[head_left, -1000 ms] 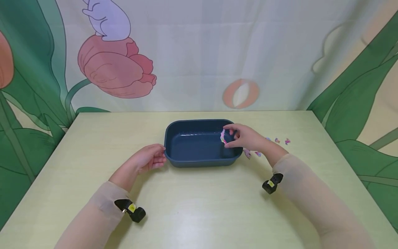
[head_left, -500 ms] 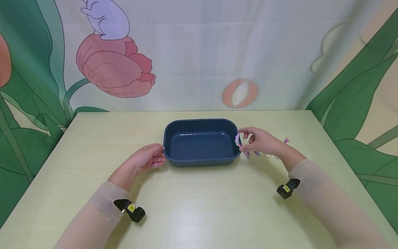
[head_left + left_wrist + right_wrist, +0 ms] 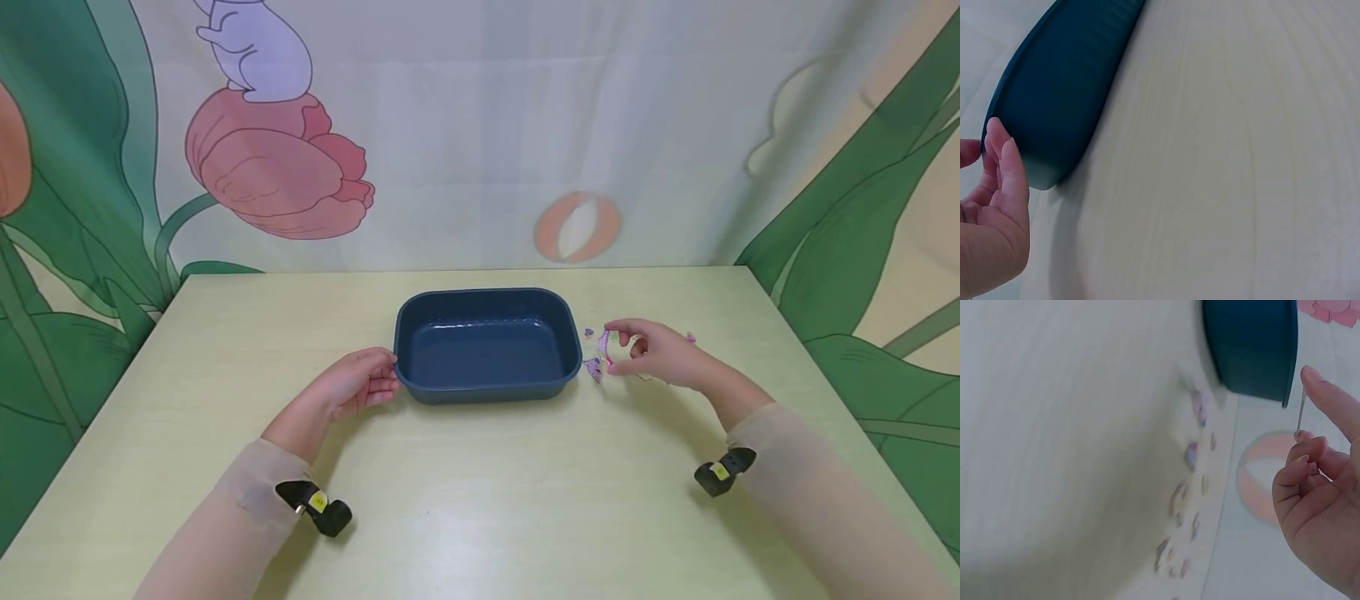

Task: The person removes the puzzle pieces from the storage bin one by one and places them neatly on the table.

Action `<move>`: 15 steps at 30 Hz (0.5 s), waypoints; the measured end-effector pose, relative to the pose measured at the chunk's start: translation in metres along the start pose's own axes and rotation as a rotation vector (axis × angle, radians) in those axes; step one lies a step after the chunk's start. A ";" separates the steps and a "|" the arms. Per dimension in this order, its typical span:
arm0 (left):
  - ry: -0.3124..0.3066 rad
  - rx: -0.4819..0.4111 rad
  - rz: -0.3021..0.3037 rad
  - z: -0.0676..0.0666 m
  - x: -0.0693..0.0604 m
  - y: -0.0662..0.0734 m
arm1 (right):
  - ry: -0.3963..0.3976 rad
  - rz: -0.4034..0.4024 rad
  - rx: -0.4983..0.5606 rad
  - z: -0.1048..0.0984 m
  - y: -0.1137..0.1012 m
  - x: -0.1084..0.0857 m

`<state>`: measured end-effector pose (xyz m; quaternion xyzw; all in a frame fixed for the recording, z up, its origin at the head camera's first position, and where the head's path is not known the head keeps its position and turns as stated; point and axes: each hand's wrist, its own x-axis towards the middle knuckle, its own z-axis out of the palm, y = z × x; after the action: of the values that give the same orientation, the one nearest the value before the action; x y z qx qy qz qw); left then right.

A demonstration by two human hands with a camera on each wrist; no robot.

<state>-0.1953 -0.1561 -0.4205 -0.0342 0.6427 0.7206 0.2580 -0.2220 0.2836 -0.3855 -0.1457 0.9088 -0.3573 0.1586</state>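
Note:
A dark blue rectangular basin [image 3: 487, 350] stands on the table with nothing inside it. At its left end my left hand [image 3: 358, 382] pinches the rim, thumb on one side and fingers [image 3: 1013, 165] on the other. My right hand [image 3: 663, 357], just past the basin's right end, pinches a thin flat pink-and-purple piece [image 3: 604, 343] between thumb and finger. Edge-on in the right wrist view, that piece [image 3: 1301, 412] looks like a narrow strip; its exact kind cannot be told. The hand partly hides several small coloured pieces [image 3: 595, 369] on the table.
In the right wrist view more small flat pieces [image 3: 1180, 500] lie scattered on the pale table [image 3: 480, 492]. One pink piece [image 3: 691, 337] lies beyond the right hand. A printed curtain [image 3: 450, 142] hangs behind the table's far edge.
My right hand has moved right, from above the basin to beside its right end, still pinching the flat piece. The left hand has stayed at the rim.

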 end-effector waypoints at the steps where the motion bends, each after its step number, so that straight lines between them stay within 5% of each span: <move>1: -0.001 0.000 0.002 0.000 0.000 0.000 | 0.003 0.014 -0.007 -0.001 0.003 -0.002; 15: 0.001 0.011 0.005 0.000 0.002 0.001 | 0.061 0.061 0.005 -0.019 0.047 -0.034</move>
<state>-0.1972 -0.1558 -0.4206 -0.0314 0.6470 0.7176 0.2560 -0.2053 0.3409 -0.3987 -0.1066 0.9164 -0.3587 0.1420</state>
